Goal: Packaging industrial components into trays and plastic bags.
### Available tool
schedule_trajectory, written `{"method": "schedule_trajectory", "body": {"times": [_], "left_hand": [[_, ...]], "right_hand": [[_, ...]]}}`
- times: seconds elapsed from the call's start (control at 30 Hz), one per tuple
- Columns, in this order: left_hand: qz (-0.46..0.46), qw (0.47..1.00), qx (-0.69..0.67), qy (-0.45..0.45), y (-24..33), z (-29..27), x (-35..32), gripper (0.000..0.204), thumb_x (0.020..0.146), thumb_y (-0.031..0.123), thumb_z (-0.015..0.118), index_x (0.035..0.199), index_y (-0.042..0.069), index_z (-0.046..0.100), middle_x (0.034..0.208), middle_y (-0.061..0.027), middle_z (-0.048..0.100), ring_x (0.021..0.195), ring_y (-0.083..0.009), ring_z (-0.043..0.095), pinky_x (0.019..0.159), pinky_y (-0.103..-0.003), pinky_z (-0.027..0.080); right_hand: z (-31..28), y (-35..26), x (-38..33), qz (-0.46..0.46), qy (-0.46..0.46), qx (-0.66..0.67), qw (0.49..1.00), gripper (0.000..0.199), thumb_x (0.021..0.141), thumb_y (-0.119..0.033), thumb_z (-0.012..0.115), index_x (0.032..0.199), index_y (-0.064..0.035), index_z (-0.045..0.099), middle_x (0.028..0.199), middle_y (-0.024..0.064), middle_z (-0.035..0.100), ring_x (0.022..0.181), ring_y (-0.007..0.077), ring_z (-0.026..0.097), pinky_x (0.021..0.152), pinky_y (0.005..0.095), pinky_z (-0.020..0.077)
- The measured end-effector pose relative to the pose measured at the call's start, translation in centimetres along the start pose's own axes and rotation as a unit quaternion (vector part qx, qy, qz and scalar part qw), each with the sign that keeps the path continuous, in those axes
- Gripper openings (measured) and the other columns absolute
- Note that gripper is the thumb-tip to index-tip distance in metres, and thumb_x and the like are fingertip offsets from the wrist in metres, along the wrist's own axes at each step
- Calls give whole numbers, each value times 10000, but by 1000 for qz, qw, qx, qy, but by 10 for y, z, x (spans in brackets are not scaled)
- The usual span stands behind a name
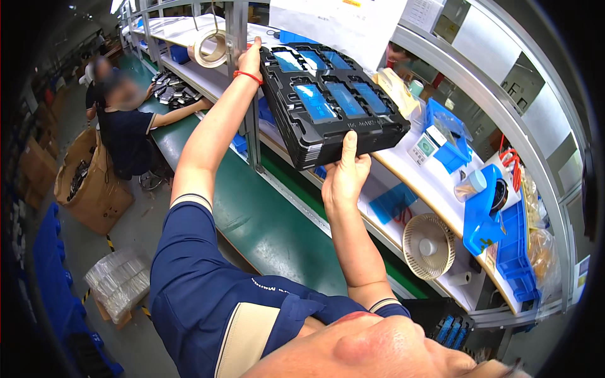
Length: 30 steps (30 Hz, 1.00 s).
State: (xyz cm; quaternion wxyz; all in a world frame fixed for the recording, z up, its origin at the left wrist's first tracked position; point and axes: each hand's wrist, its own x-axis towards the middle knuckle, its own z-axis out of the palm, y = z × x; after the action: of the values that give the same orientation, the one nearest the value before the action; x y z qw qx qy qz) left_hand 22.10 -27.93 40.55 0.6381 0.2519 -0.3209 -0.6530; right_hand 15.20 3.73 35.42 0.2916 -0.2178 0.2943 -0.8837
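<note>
Both of my hands hold up a stack of black plastic trays [340, 133], level with the shelf. Several flat, blue-faced rectangular pieces [315, 103] lie in the pockets of the top tray. My left hand [250, 61], a red band at its wrist, grips the stack's far left edge; part of its fingers is hidden. At the near edge my right hand [346, 170] has its thumb on the front rim and its fingers underneath. The trays sit tilted, one nested on another.
A green workbench [277, 208] runs below the white shelf [394, 165]. On and under the shelves are blue bins [444, 135], a round cream fan [428, 246] and a tape roll [210, 49]. A metal post [251, 129] stands beside my left arm. Another person [126, 126] works at left, near a cardboard box [94, 183].
</note>
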Motion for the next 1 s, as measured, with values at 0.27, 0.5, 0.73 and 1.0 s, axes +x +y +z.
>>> {"method": "schedule_trajectory", "body": {"times": [0.27,0.5,0.73,1.0], "left_hand": [[144,946,-9,-290,-18,-16,-86,678,915,404,476,1362,-51,245,1360,-138,364,1226,-215,382,1017,-322,305],[543,757,255,-259,-54,-27,-241,1013,664,433,747,1414,47,187,1436,-311,82,1341,-447,90,1067,-522,104],[566,759,279,-158,-84,-1,-246,923,647,310,780,1365,30,272,1428,-285,134,1328,-460,108,1059,-533,136],[558,762,275,-181,-94,6,-256,929,683,346,764,1394,55,241,1445,-277,86,1341,-443,74,1063,-530,116]], "right_hand": [[3,7,11,-45,10,9,999,299,838,-260,646,988,-27,533,954,80,616,824,175,624,672,329,553],[-4,-3,24,-1,-21,8,1000,367,840,-235,650,1061,-11,460,1008,93,586,892,169,585,720,300,520],[-36,-38,2,157,-140,-180,961,416,877,-336,581,1084,18,509,1039,114,591,861,191,616,705,302,520],[-82,-98,-23,-5,-92,-366,926,223,811,-106,660,986,17,600,824,61,635,722,103,613,628,206,485]]}}
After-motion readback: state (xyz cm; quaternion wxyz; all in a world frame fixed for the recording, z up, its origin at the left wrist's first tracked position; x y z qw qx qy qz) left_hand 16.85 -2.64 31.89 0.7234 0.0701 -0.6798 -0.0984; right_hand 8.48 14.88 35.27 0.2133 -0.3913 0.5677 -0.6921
